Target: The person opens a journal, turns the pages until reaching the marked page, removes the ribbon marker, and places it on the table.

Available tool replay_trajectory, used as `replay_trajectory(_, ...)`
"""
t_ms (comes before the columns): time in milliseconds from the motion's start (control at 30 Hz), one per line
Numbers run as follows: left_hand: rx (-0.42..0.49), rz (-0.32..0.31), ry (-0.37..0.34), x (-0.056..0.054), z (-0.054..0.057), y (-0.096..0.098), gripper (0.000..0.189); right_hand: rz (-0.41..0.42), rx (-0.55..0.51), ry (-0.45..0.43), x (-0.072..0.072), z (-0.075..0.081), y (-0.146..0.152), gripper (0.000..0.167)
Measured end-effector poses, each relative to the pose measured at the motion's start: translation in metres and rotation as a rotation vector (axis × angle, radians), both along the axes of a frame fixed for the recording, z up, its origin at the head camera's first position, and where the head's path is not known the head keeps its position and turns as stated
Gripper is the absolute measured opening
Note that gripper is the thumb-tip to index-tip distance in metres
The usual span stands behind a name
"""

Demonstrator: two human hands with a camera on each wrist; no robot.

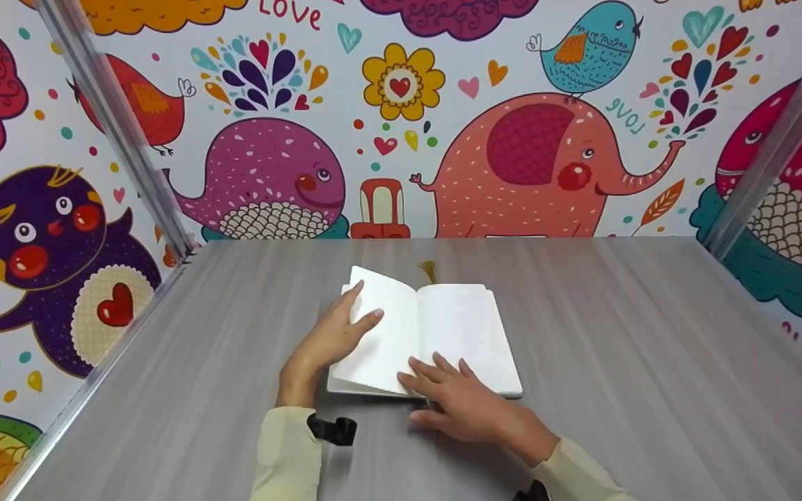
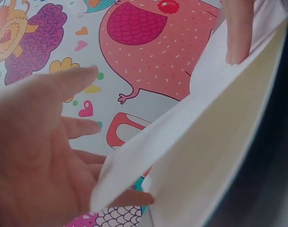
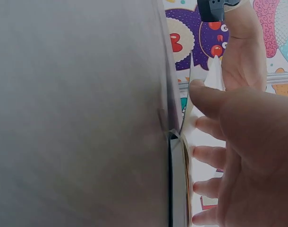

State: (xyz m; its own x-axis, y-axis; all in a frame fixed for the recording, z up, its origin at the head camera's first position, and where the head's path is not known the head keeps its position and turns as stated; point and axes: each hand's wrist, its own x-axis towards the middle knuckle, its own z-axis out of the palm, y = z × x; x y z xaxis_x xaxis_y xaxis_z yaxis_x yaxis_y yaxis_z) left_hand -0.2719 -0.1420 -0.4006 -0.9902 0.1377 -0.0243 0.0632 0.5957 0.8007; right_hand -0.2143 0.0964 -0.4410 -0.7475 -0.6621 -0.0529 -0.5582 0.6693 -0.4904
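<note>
A notebook [image 1: 470, 334] with blank white pages lies spread on the table. Its left leaf [image 1: 387, 341] is lifted a little off the pages below, and the left wrist view shows the gap beneath this page [image 2: 139, 151]. My left hand [image 1: 335, 334] is at that leaf's outer edge, thumb over the page, fingers extended, with one fingertip showing past the page's edge in the left wrist view. My right hand [image 1: 467, 403] rests with spread fingers on the lower pages near the spine. From the right wrist view, its fingertips [image 3: 200, 153] touch the paper.
A gold tassel [image 1: 429, 270] sticks out at the notebook's top. The grey wood-grain table [image 1: 617, 334] extends around it. Printed cartoon walls [image 1: 519, 167] stand behind and at the sides, with metal posts [image 1: 119, 132] at the corners.
</note>
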Motion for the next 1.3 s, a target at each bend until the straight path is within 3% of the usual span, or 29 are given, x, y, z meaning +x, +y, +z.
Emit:
replay_trajectory(433,-0.136,0.014,-0.050,-0.002,-0.009,0.009,0.064,0.017,0.081,0.037,0.002,0.001,0.004,0.059)
replay_trajectory(667,-0.261,0.001,-0.041,-0.003,-0.020,0.015,0.063,0.033,0.098,0.034,0.005,0.005,0.008,0.057)
replay_trajectory(833,-0.343,-0.005,-0.089,-0.001,-0.025,0.017,0.065,0.040,0.117,0.044,0.005,0.006,0.007,0.058)
replay_trajectory(1033,-0.381,-0.046,-0.132,0.001,-0.029,0.021,0.069,0.052,0.132,0.039,0.004,0.007,0.007,0.057)
replay_trajectory(1300,-0.373,-0.082,-0.126,-0.001,-0.032,0.024,0.070,0.025,0.136,-0.002,0.002,0.011,0.007,0.059)
